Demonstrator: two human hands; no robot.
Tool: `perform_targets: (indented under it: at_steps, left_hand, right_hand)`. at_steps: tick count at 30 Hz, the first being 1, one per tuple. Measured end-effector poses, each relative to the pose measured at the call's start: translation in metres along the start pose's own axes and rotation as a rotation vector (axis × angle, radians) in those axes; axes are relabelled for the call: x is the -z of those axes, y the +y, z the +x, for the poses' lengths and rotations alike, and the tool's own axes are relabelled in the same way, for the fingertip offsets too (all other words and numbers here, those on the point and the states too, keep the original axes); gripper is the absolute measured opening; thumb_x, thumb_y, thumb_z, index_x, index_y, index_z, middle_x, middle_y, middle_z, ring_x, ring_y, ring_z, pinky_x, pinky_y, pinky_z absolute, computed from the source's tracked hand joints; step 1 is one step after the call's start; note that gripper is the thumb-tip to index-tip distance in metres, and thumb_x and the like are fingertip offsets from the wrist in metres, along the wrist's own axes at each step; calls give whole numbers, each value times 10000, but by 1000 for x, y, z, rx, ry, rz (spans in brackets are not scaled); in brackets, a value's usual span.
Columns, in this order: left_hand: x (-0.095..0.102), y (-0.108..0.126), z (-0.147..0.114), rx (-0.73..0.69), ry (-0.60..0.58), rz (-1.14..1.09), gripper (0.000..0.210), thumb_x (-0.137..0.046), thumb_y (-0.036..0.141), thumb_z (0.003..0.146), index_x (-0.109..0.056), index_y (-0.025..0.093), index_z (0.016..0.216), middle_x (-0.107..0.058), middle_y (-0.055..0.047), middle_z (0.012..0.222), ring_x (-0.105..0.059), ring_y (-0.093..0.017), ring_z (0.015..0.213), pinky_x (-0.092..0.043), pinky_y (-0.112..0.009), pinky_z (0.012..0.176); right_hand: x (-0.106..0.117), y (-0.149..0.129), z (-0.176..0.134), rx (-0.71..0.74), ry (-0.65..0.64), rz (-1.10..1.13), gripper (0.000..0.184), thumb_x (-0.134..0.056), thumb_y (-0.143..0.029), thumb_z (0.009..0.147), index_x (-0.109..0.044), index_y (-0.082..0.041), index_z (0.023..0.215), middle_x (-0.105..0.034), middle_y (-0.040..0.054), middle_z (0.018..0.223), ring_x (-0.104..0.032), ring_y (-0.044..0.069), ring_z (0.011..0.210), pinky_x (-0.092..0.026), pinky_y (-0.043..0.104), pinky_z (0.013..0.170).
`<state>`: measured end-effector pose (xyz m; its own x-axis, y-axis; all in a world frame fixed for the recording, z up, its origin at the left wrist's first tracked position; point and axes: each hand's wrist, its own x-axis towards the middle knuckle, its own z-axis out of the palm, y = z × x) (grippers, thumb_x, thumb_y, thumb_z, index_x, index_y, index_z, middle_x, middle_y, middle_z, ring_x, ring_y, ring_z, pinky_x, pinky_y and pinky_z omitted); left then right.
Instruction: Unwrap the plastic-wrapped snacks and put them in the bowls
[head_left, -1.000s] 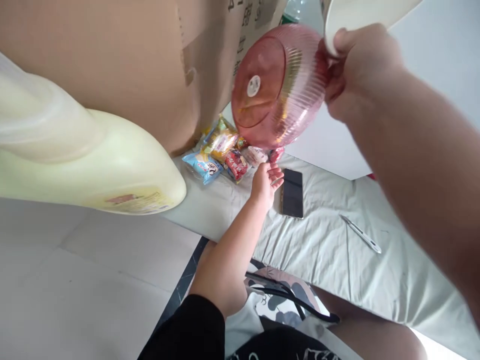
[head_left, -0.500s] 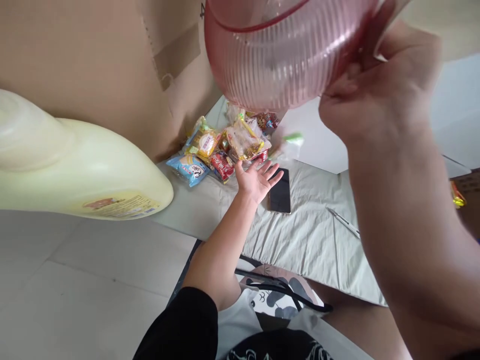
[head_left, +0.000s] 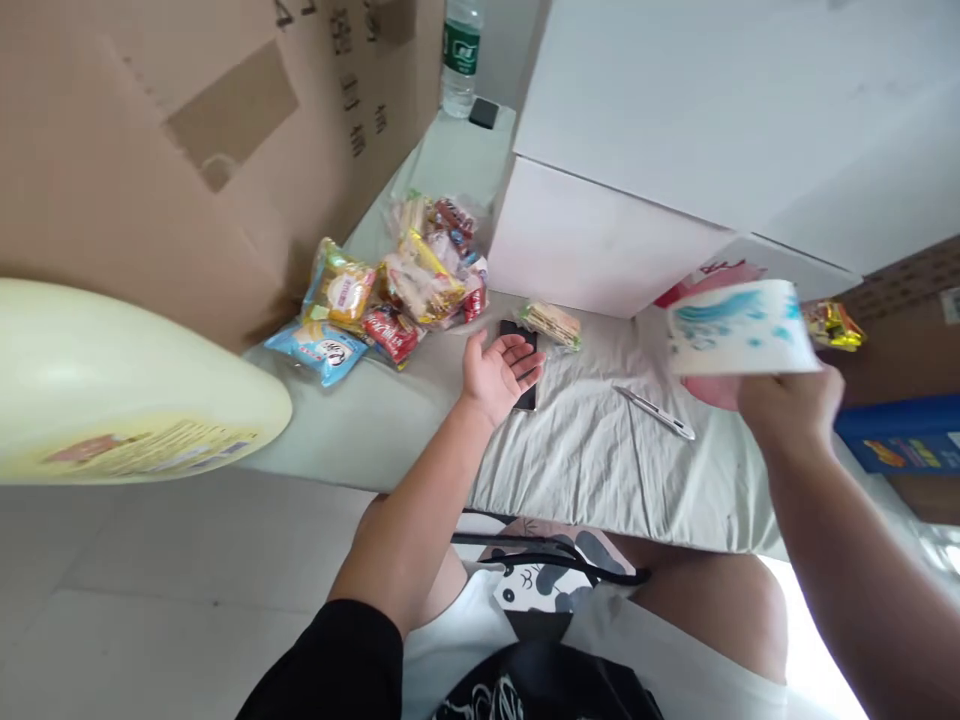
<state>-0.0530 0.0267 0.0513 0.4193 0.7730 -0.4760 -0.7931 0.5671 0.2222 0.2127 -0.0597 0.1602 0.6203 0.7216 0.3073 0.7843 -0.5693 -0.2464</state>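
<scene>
My left hand (head_left: pixel 501 378) is open, palm up with fingers spread, over a dark phone (head_left: pixel 529 395) that it partly covers. A packet of wafer biscuits (head_left: pixel 551 325) lies just beyond the fingertips. To the left sits a pile of wrapped snacks: a blue packet (head_left: pixel 319 350), a yellow packet (head_left: pixel 341 290) and several red and clear ones. My right hand (head_left: pixel 795 410) is closed at the right side, blurred, holding a pink bowl (head_left: pixel 712 392). A white piece with blue markings (head_left: pixel 739 330) hides most of the bowl and some fingers.
A white pen-like cutter (head_left: pixel 656 412) lies on the cloth (head_left: pixel 585 460). At the left stand a cream bottle (head_left: pixel 135 380) and a cardboard box (head_left: pixel 210 120). White boxes (head_left: pixel 615 230) rise behind. A water bottle (head_left: pixel 460 60), gold packet (head_left: pixel 834 325) and blue box (head_left: pixel 900 435) are farther off.
My right hand has carried the pink bowl from high in front down to the right. The wafer packet now lies by the phone. My left hand stays open; the view has shifted.
</scene>
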Motion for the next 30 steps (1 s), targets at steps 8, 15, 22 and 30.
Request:
perform_targets:
  at_steps: [8, 15, 22, 30]
  left_hand:
    - [-8, -20, 4, -47, -21, 233, 426, -450, 514, 948, -629, 179, 755, -636, -27, 705, -671, -176, 639, -523, -307, 663]
    - [-15, -33, 12, -99, -56, 401, 402, -484, 516, 922, -629, 199, 723, -600, -22, 698, -600, -149, 607, -520, -284, 638]
    - [-12, -36, 45, -690, -21, 1110, 21, -692, 251, 767, -687, 249, 787, -724, -58, 980, -658, -256, 1074, -537, -333, 967]
    - [-58, -12, 114, -632, -243, 2390, 772, -740, 128, 660, -603, 251, 1409, -518, -87, 1602, -314, -382, 1571, -169, -554, 1311]
  right_hand:
    - [-33, -6, 57, 80, -478, -228, 332, -473, -435, 881, -698, -199, 942, -692, 285, 1121, -657, 464, 1113, -514, 558, 829]
    - [-67, -4, 61, 46, -358, -2, 208, -600, -438, 856, -653, -242, 812, -692, 147, 1003, -663, 362, 1025, -536, 499, 838]
    - [-93, 69, -36, 314, -166, 243, 190, -482, -301, 901, -653, -303, 984, -724, 110, 993, -680, 340, 1001, -531, 524, 941]
    - [-127, 117, -35, 322, -302, 173, 419, -440, -196, 927, -661, -204, 1282, -701, 154, 1314, -623, 357, 1213, -469, 514, 1028]
